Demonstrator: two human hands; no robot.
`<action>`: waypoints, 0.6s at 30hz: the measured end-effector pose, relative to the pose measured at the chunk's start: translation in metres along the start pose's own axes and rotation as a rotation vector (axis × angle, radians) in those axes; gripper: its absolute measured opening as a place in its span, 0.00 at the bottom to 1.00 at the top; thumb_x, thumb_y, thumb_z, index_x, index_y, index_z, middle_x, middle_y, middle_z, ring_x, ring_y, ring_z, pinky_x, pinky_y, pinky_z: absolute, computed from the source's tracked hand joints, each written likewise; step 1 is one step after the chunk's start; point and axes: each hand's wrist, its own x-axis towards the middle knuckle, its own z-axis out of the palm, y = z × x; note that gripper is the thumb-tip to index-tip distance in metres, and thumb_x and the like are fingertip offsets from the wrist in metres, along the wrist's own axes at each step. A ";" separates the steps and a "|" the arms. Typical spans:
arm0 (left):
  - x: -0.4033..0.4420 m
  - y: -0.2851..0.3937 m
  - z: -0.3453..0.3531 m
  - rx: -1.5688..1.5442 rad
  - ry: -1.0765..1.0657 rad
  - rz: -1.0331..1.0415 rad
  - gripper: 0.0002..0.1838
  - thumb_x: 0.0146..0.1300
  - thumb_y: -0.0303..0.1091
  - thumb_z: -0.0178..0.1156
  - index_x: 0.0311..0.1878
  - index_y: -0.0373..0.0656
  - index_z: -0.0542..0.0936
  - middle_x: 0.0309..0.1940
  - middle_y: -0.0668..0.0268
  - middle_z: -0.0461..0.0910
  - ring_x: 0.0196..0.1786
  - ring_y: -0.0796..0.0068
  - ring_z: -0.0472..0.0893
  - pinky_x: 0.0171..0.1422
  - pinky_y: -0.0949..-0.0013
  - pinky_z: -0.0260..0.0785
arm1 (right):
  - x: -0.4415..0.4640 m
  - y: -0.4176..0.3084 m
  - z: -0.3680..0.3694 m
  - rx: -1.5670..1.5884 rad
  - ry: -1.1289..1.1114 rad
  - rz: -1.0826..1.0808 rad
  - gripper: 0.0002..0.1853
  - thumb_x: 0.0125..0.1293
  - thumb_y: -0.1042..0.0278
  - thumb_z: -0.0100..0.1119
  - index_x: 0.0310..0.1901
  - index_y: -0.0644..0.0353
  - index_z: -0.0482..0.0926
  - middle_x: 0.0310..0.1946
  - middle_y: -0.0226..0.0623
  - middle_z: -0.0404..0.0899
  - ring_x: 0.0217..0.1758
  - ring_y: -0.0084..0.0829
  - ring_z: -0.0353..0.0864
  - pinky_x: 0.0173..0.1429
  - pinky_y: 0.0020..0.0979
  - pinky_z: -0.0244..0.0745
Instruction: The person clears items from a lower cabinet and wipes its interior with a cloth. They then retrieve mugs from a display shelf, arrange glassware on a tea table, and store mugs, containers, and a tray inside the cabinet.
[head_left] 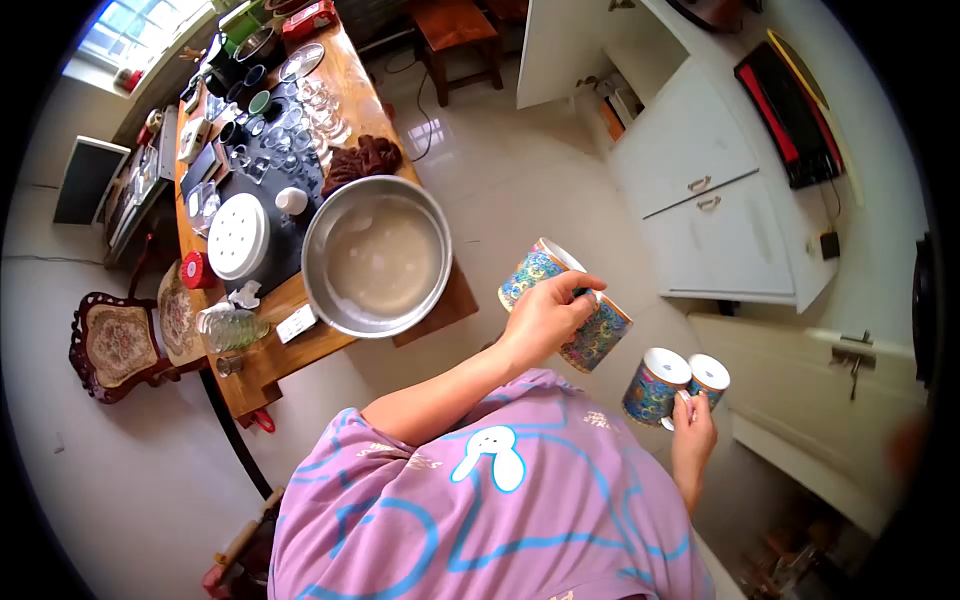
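Observation:
My left hand (548,312) is closed on a pair of patterned mugs, blue and yellow with floral scrollwork. One mug (528,274) leans out beyond the fingers on the left, and the other mug (600,333) tilts down to the right. Farther right, my right hand (692,437) grips two matching mugs by their handles. The larger-looking mug (650,392) is on the left, touching the mug (709,374) beside it. Both turn white round ends upward, each with a small mark. All these mugs are held in the air in front of my body.
A metal basin (440,290) of cloudy water sits at the near corner of the wooden table (365,90). Behind it are a brown cloth (362,160), a white perforated lid (238,236) and several glass cups. White cabinets (690,150) stand at right, one door (545,60) ajar.

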 end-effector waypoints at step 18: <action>0.267 0.070 -0.029 -0.306 0.585 -0.119 0.08 0.69 0.31 0.59 0.48 0.42 0.83 0.25 0.77 0.74 0.26 0.89 0.70 0.28 0.81 0.64 | 0.480 -0.118 0.146 0.049 -0.390 -0.526 0.18 0.67 0.51 0.59 0.30 0.57 0.72 0.29 0.38 0.79 0.34 0.45 0.80 0.36 0.44 0.71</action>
